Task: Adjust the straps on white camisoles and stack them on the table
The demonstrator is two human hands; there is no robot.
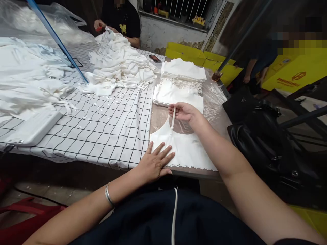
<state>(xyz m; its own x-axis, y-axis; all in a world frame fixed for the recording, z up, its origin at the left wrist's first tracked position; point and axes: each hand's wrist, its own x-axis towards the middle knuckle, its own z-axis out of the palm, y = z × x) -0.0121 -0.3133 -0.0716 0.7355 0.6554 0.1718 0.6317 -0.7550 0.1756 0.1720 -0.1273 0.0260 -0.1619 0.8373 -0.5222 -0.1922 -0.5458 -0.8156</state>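
A white camisole-style top (189, 149) with thin straps lies flat at the table's near edge, its scalloped hem toward me. My left hand (154, 163) rests on its left part, fingers spread and flat. One strap (173, 119) runs up from the top into my right hand (182, 111), whose fingers are curled around it and hold it raised. Just beyond the right hand sits a stack of folded white tops (176, 93), with another folded stack (182, 69) behind it.
Heaps of white garments (120, 61) cover the checked tablecloth (112, 129). A white box-shaped device (38, 127) lies at left. A blue pole (58, 41) rises there. Across the table sits a person (121, 20). Black bags (270, 146) and yellow boxes (293, 71) stand at right.
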